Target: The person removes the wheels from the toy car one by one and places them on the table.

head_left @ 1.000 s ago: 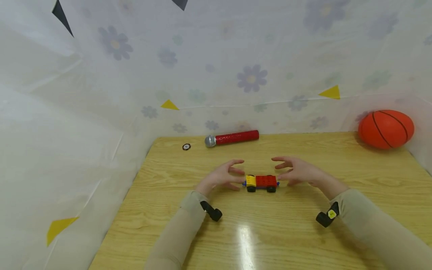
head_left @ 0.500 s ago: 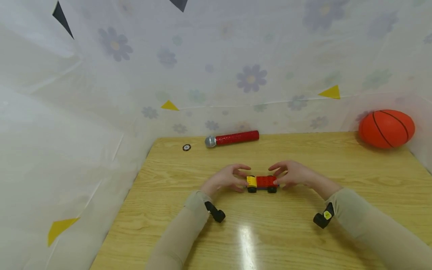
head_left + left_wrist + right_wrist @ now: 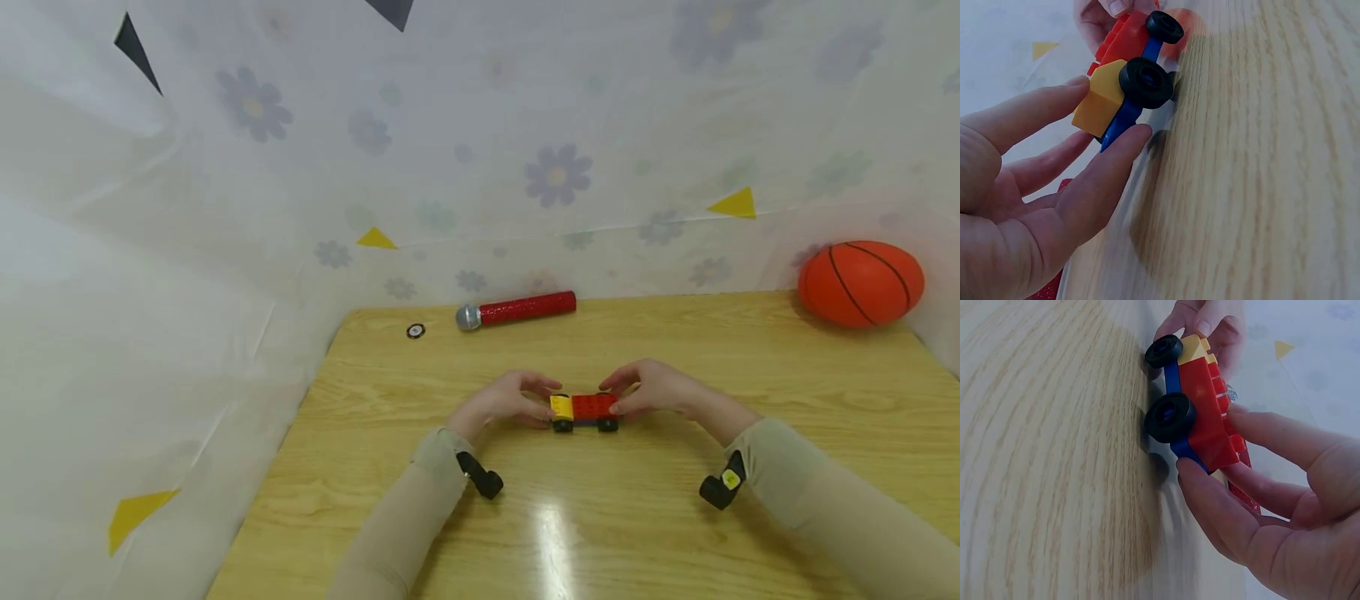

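Over there the car (image 3: pixel 584 408) is at mid-table (image 3: pixel 622 508), between 2 hands: the left hand (image 3: pixel 504 402) pinches its yellow end, the right hand (image 3: pixel 655 389) its red end. I can't tell whether the wheels (image 3: pixel 1146 82) bear weight. Uneven pushing could twist it loose; too hard a squeeze might pop its bricks (image 3: pixel 1204 403) apart.

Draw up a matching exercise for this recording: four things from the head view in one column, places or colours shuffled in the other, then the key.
1. toy car
2. microphone
3. ball
4. small disc

A. near the table's far right corner
B. near its far left corner
C. red and silver
D. between the left hand and right hand

Pairs: 1-D, 2-C, 3-A, 4-B
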The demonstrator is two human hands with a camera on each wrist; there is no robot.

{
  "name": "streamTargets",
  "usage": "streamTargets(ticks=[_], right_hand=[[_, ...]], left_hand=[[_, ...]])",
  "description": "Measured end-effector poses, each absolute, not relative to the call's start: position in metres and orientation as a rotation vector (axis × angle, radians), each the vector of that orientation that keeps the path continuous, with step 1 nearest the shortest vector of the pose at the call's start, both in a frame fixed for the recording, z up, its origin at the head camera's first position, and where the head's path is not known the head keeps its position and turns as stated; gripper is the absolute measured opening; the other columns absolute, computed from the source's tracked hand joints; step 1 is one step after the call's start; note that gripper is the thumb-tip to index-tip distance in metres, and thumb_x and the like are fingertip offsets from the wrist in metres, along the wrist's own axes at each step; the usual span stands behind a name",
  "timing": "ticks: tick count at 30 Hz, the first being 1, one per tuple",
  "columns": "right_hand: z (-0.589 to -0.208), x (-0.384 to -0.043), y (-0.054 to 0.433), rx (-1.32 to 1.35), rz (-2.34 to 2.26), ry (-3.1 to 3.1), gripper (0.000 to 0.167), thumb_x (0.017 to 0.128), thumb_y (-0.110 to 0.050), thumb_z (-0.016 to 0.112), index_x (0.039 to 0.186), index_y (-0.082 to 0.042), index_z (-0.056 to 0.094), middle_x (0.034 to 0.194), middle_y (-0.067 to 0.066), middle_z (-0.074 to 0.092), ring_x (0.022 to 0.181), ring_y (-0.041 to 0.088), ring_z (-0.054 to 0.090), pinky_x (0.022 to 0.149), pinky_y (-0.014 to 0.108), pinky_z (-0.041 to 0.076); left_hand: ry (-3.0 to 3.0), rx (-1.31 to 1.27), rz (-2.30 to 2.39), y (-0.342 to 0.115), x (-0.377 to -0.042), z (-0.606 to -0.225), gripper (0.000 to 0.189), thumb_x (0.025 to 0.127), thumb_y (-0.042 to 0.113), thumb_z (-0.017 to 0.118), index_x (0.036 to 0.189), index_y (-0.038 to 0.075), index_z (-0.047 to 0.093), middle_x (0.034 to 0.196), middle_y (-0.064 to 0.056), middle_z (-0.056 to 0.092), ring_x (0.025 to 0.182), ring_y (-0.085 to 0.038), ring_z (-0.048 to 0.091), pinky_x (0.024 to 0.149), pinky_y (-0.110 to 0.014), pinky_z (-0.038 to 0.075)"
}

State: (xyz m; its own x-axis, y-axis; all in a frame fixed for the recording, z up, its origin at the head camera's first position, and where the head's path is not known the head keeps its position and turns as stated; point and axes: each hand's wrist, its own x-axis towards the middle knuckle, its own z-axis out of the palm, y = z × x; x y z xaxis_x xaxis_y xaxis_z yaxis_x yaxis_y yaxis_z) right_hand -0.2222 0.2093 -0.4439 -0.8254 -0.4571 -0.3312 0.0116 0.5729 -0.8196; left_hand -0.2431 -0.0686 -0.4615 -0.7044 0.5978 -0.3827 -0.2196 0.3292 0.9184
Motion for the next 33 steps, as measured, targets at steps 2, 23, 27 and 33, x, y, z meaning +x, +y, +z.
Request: streamTargets(ticks=[2, 23, 27, 33], right_hand=[[-0.442, -0.222, 0.21, -0.358, -1.207, 2.27, 0.052, 0.084, -0.017, 0.079, 0.129, 0.004, 0.061, 0.121, 0.02, 0.063, 0.104, 0.024, 0.063, 0.082, 0.033, 0.056], [-0.411, -0.217, 0.226, -0.377, -1.368, 2.106, 0.058, 0.087, -0.016, 0.076, 0.135, 0.009, 0.054, 0.123, 0.02, 0.065, 0.1, 0.018, 0.064, 0.087, 0.038, 0.056], [-0.407, -0.217, 0.227, -0.401, -1.405, 2.094, 0.056, 0.088, -0.015, 0.074, 0.135, 0.009, 0.054, 0.127, 0.021, 0.063, 0.1, 0.018, 0.064, 0.088, 0.037, 0.056], [-0.402, -0.216, 0.227, -0.396, -1.509, 2.038, 0.056, 0.089, -0.012, 0.072, 0.136, 0.011, 0.051, 0.116, 0.013, 0.068, 0.096, 0.016, 0.068, 0.087, 0.037, 0.058]], left_hand=[[1.872, 0.346, 1.454, -0.068, -0.243, -0.462, 0.053, 0.086, -0.007, 0.07, 0.137, 0.001, 0.056, 0.128, -0.014, 0.059, 0.099, -0.023, 0.068, 0.086, -0.04, 0.059], [1.764, 0.409, 1.519, -0.075, -0.245, -0.44, 0.049, 0.092, -0.002, 0.065, 0.139, 0.006, 0.056, 0.132, -0.019, 0.062, 0.105, -0.019, 0.068, 0.093, -0.036, 0.056], [1.734, 0.385, 1.563, -0.076, -0.244, -0.436, 0.051, 0.092, -0.003, 0.065, 0.14, 0.008, 0.055, 0.134, -0.019, 0.061, 0.106, -0.019, 0.067, 0.095, -0.036, 0.055], [1.644, 0.36, 1.667, -0.077, -0.245, -0.434, 0.052, 0.092, -0.005, 0.062, 0.143, 0.006, 0.052, 0.137, -0.016, 0.055, 0.111, -0.02, 0.063, 0.101, -0.041, 0.052]])
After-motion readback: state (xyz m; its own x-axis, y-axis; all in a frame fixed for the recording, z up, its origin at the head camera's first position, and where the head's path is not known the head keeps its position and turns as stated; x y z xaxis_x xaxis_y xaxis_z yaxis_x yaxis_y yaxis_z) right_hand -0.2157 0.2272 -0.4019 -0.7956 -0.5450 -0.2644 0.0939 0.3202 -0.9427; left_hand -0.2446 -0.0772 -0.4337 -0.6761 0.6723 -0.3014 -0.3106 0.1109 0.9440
